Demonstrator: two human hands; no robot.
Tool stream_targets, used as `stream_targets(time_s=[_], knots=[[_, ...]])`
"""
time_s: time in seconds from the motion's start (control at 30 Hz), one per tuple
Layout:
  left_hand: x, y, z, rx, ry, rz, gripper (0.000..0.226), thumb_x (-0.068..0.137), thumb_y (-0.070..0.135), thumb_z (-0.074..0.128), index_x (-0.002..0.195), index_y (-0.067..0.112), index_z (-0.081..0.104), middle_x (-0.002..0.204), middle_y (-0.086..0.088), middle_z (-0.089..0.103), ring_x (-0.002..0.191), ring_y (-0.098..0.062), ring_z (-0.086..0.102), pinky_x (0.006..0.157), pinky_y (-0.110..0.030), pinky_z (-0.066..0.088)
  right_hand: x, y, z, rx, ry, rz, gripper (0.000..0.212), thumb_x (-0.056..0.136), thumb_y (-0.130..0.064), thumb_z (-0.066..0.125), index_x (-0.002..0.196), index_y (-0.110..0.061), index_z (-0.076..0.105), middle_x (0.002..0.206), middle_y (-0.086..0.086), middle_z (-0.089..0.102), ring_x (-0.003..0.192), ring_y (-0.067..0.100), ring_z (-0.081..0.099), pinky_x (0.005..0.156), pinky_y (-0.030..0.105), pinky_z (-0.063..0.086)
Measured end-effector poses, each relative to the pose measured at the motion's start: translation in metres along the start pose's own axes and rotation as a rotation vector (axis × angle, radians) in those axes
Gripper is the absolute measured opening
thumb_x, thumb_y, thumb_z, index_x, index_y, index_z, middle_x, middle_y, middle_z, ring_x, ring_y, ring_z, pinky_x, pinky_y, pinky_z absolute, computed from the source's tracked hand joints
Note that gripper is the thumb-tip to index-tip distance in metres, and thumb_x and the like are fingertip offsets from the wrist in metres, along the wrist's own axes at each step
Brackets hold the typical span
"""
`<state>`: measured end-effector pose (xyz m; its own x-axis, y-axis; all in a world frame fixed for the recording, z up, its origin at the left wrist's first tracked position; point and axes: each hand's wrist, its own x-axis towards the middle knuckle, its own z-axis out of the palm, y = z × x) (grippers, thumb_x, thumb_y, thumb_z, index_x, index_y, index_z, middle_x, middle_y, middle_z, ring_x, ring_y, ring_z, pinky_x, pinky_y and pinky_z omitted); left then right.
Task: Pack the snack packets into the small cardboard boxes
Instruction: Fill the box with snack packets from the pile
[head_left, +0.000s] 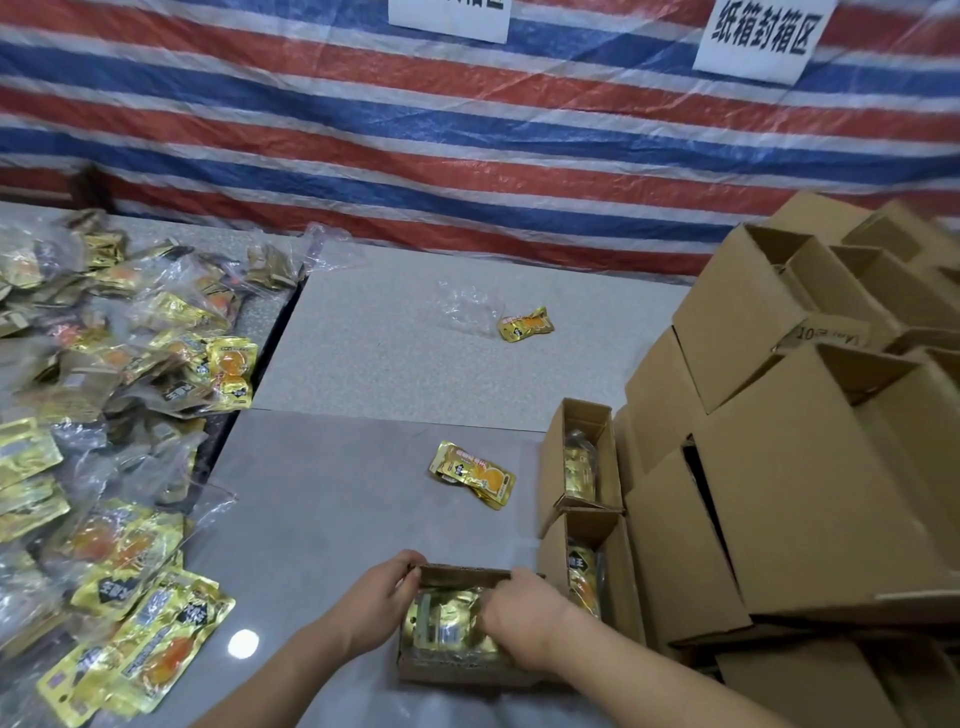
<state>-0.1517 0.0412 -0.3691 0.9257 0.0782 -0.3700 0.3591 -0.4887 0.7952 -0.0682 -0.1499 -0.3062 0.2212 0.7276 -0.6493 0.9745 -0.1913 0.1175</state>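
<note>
Small cardboard box (457, 670) at 6 o'clock, holding gold snack packets (447, 626); your left hand (382, 597) grips its left wall, your right hand (519, 616) presses packets down inside, fingers curled; two filled boxes (582, 457) at 3 o'clock; loose packets (472, 475) on the table (337, 519), large pile (104, 467) at 9 o'clock unpacked; empty boxes (779, 415) stacked right; most work remains.

Even, bright indoor light. Round glare spot (243, 644) on glossy grey table (332, 519). Shadows faint. Wide-angle bowing at edges; packet pile (78, 415) at left soft, smeared; overall slight blur.
</note>
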Motion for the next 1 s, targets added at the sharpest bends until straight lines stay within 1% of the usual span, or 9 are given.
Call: stream_targets(time_s=[0.13,0.27,0.37,0.47,0.6,0.67,0.77,0.9,1.0], knots=[[0.001,-0.001,0.0,0.024,-0.013,-0.022,0.019,0.106,0.027,0.037,0.111,0.028,0.056,0.106,0.008,0.065,0.098,-0.002,0.059,0.089,-0.023,0.047,-0.012,0.006,0.005,0.114,0.041,0.12,0.024,0.09,0.002,0.056,0.113,-0.001,0.063,0.11,0.019,0.061,0.099,0.037,0.063,0.072,0.042,0.044],[0.002,0.005,0.003,0.036,0.01,-0.074,0.022,0.106,0.03,0.04,0.123,0.029,0.054,0.123,0.003,0.063,0.113,-0.011,0.058,0.101,-0.029,0.044,-0.018,0.007,0.008,0.17,0.031,0.199,0.028,0.09,0.003,0.054,0.117,0.0,0.061,0.113,0.019,0.061,0.1,0.038,0.063,0.077,0.046,0.051],[-0.003,0.013,0.009,0.044,0.065,-0.182,0.057,0.103,0.043,0.04,0.153,0.018,0.029,0.151,-0.006,0.044,0.138,-0.021,0.043,0.112,-0.03,0.033,-0.014,0.007,0.01,0.173,0.06,0.202,0.026,0.09,0.003,0.053,0.114,-0.002,0.061,0.11,0.019,0.062,0.098,0.038,0.064,0.074,0.046,0.051],[-0.014,0.021,0.018,0.017,0.076,-0.342,0.08,0.096,0.059,0.045,0.154,0.01,0.019,0.154,-0.012,0.04,0.138,-0.026,0.043,0.107,-0.031,0.036,-0.01,0.008,0.014,0.178,0.118,0.206,0.025,0.09,0.003,0.051,0.112,-0.004,0.059,0.106,0.016,0.064,0.093,0.037,0.065,0.067,0.041,0.044],[-0.023,0.022,0.027,0.131,-0.003,-0.33,0.04,0.1,0.043,0.043,0.13,0.017,0.046,0.131,-0.006,0.061,0.115,-0.022,0.059,0.092,-0.029,0.048,-0.006,0.012,0.015,0.313,0.346,0.364,0.015,0.098,-0.017,0.05,0.112,-0.013,0.053,0.107,0.009,0.06,0.092,0.028,0.06,0.069,0.039,0.043],[-0.019,0.025,0.024,0.098,0.012,-0.329,0.034,0.104,0.037,0.031,0.128,0.021,0.049,0.124,-0.005,0.063,0.107,-0.023,0.063,0.084,-0.031,0.054,-0.003,0.017,0.017,0.379,0.413,0.449,0.03,0.097,-0.026,0.053,0.123,-0.015,0.044,0.112,0.007,0.056,0.095,0.025,0.058,0.069,0.036,0.044],[0.004,0.037,0.016,0.062,0.041,-0.285,0.036,0.106,0.04,0.026,0.121,0.022,0.054,0.114,-0.006,0.066,0.099,-0.025,0.065,0.074,-0.033,0.053,0.003,0.024,0.021,0.395,0.35,0.469,0.07,0.094,-0.013,0.057,0.151,-0.012,0.017,0.113,0.009,0.058,0.093,0.029,0.063,0.06,0.037,0.04],[0.046,0.057,0.019,0.127,0.137,-0.156,0.026,0.1,0.023,0.051,0.124,0.014,0.057,0.122,-0.009,0.065,0.111,-0.025,0.06,0.083,-0.025,0.042,0.0,0.031,0.023,0.409,0.282,0.569,0.093,0.081,0.004,0.063,0.156,-0.01,0.009,0.103,0.011,0.065,0.087,0.03,0.066,0.06,0.037,0.042],[0.056,0.067,0.035,0.052,0.236,-0.177,0.058,0.091,0.033,0.067,0.138,0.007,0.047,0.135,-0.01,0.056,0.124,-0.026,0.054,0.092,-0.025,0.039,-0.006,0.036,0.028,0.473,0.263,0.698,0.096,0.081,0.005,0.064,0.156,-0.01,0.007,0.105,0.011,0.068,0.088,0.03,0.068,0.065,0.038,0.049]])
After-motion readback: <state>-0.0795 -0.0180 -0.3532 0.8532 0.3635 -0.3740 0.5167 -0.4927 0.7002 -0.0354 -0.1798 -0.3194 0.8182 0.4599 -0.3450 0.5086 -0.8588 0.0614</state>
